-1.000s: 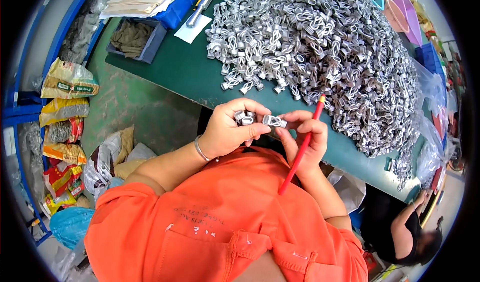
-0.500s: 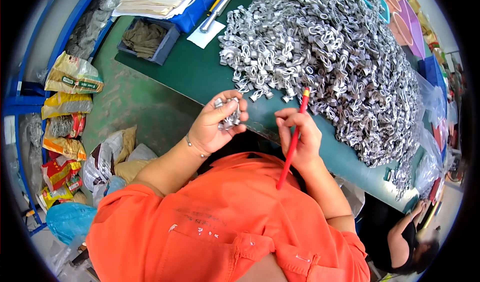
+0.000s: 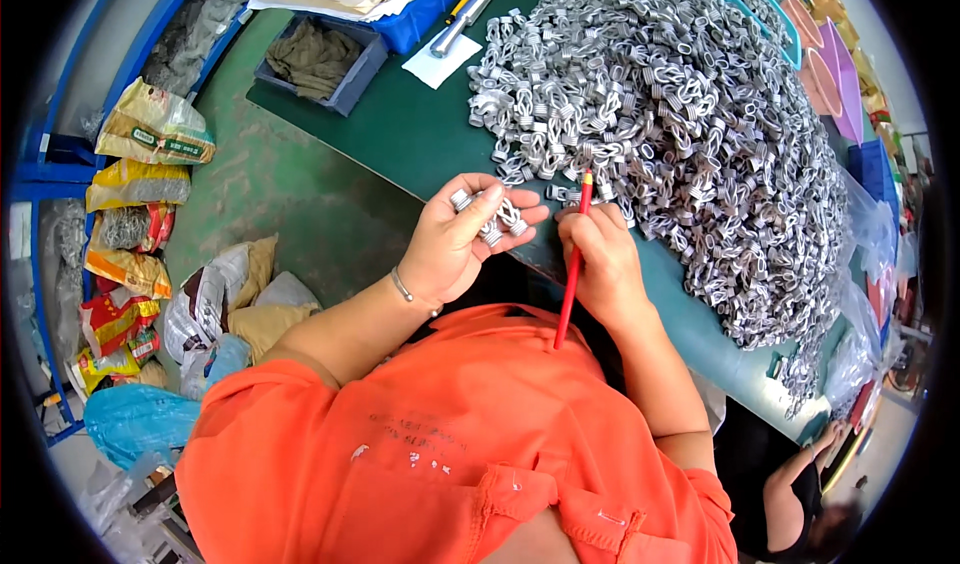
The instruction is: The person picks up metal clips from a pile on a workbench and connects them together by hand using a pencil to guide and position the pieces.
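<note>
My left hand is palm up with several small silver metal loop fittings in it, the thumb lying over them and the other fingers partly stretched. Close by on the right, my right hand grips a slim red pencil-like stick with a yellowish upper end. The stick stands tilted, its lower end near my orange shirt. The right fingertips are at the near edge of a large heap of the same fittings; loose pieces lie right beside them. Whether those fingers also pinch a fitting is hidden.
The heap covers much of the green table. At the far left stand a grey bin with cloth, a blue tray with papers, and a metal rod on white paper. A person is at the lower right; sacks lie left.
My right hand has moved forward to the heap's edge, and the red stick has become more upright. My left hand has shifted slightly right and its fingers have opened somewhat around the fittings.
</note>
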Demonstrator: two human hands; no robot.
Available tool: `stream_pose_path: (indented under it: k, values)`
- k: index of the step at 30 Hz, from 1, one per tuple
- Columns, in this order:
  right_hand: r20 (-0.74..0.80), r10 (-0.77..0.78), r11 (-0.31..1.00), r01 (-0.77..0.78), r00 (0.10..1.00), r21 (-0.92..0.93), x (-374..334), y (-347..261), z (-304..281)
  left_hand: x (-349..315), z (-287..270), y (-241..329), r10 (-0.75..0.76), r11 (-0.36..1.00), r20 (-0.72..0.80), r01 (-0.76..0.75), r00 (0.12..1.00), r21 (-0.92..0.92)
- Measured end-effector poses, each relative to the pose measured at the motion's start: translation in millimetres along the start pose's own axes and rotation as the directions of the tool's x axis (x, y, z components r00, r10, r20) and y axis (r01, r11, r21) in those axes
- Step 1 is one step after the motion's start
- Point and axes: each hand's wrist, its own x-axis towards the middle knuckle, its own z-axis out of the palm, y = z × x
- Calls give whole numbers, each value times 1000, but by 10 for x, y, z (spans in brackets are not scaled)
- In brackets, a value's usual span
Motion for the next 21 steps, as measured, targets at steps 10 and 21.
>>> stream_pose_path:
  k: [10, 21]
  values:
    - [-180, 35, 995, -17, 983, 100, -125, -34, -88, -26, 89, -67, -6, 999, 141, 13, 990, -51]
    - [-328, 252, 953, -176, 910, 246, -174, -26, 2, -27, 116, -93, -28, 996, 107, 38, 994, -87]
